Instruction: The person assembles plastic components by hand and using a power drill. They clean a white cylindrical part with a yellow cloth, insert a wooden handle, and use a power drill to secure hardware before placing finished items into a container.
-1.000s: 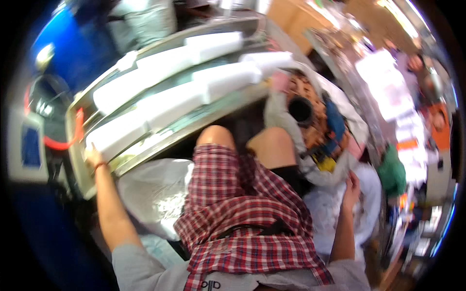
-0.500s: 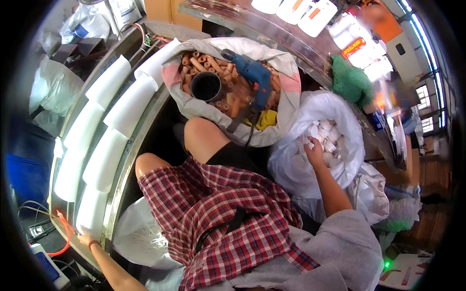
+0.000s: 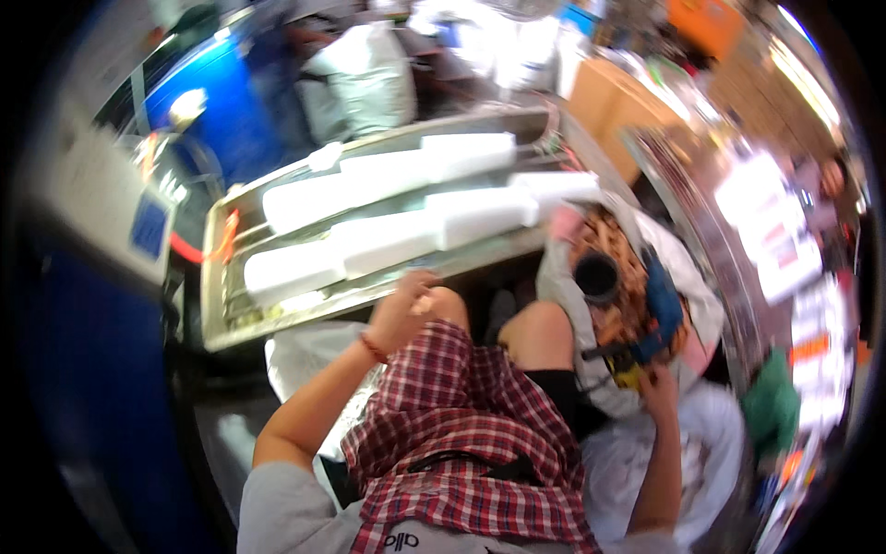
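Far left there's a big blue drum (image 3: 65, 369) and a pale box with a blue panel (image 3: 138, 226), both crowding that side. Next over, a shiny steel tray (image 3: 217, 314) holding long white foam-looking blocks (image 3: 378, 242) in two rows, smooth and rectangular. The left hand (image 3: 403, 309) is lifted just in front of the tray's near edge, above the knee, fingers loosely curled, and it's too blurry to tell if it's holding anything. Red plaid shorts (image 3: 443, 415) fill the middle. Right of the knees sits an open white sack (image 3: 581, 369) full of brownish bits plus a black cup (image 3: 598, 275) and a blue tool (image 3: 663, 305). The right hand (image 3: 660, 388) rests on the sack's near rim, looks closed on it. Not much open room, just the dark gap under the tray
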The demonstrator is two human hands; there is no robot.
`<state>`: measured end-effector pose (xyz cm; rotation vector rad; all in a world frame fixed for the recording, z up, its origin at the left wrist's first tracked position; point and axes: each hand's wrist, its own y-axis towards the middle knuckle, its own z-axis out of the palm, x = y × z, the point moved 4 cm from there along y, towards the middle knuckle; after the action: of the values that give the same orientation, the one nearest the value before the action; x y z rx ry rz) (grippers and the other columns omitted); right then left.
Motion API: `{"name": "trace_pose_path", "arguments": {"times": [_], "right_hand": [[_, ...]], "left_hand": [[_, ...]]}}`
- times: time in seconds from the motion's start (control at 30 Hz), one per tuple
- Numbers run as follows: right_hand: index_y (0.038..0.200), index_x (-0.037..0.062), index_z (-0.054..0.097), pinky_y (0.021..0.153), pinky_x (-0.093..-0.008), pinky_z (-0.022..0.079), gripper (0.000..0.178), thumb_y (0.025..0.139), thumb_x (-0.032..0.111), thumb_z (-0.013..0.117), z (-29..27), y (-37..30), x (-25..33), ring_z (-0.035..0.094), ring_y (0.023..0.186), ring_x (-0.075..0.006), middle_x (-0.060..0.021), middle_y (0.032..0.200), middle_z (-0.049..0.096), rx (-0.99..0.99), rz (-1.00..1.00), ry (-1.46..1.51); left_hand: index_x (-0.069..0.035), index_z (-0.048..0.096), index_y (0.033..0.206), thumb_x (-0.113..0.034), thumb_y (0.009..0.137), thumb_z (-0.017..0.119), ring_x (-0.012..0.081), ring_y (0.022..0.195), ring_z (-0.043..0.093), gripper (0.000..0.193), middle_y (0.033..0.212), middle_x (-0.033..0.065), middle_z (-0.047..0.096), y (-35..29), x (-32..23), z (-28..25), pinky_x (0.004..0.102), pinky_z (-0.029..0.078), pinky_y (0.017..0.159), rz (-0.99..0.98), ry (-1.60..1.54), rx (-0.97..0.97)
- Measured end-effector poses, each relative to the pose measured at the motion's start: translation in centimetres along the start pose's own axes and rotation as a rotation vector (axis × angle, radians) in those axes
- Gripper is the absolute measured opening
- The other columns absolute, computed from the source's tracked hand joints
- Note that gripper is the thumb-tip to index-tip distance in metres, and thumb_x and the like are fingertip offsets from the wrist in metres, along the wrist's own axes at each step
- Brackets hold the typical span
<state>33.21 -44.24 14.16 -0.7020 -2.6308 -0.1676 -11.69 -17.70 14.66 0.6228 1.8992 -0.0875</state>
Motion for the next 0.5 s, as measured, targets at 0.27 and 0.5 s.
{"name": "trace_pose_path", "arguments": {"times": [0.27, 0.5], "right_hand": [[0.102, 0.0033, 0.053, 0.08, -0.0312, 0.047, 0.022, 0.094, 0.023, 0.047, -9.9, -1.9, 6.3, 0.058, 0.088, -0.0178, -0.0071, 0.094, 0.059, -0.373, 0.068, 0.956], [0.103, 0.0021, 0.052, 0.08, -0.0271, 0.043, 0.021, 0.094, 0.02, 0.045, 2.3, -3.7, 24.7, 0.053, 0.089, -0.0147, -0.0072, 0.095, 0.053, -0.008, -0.381, 0.906]], "left_hand": [[-0.003, 0.055, 0.113, -0.015, 0.089, 0.058, 0.0165, 0.097, 0.06, 0.027, 0.106, 0.0074, 0.061, -4.0, -6.2, 9.0, 0.0272, 0.048, 0.082, -0.203, -0.682, 0.363], [-0.001, 0.049, 0.126, -0.017, 0.099, 0.04, 0.0143, 0.113, 0.049, 0.032, 0.121, 0.0073, 0.052, -4.9, -15.1, 14.8, 0.026, 0.038, 0.096, -0.505, -1.278, 0.117]]}}
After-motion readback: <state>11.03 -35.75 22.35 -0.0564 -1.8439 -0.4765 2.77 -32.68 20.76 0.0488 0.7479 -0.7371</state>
